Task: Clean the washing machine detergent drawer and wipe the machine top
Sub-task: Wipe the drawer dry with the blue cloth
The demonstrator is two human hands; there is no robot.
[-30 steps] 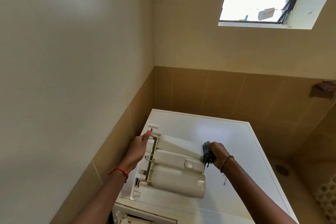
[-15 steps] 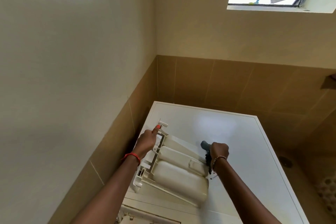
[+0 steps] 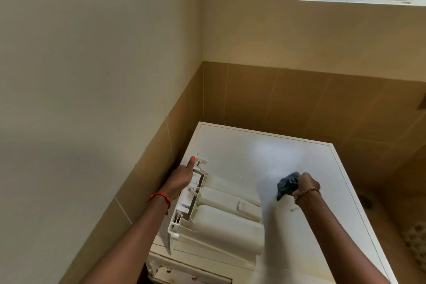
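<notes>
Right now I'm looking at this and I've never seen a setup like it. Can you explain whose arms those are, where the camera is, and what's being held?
No robot here: both arms belong to one person, and the camera sits on their head, looking forward and down. They face a washing machine's white machine top. The detergent drawer, taken out, lies on that top at the left. The left hand grips the drawer's left edge, steadying it. The right hand grips a bunched dark cloth on the machine top, beside the drawer but apart from it.
</notes>
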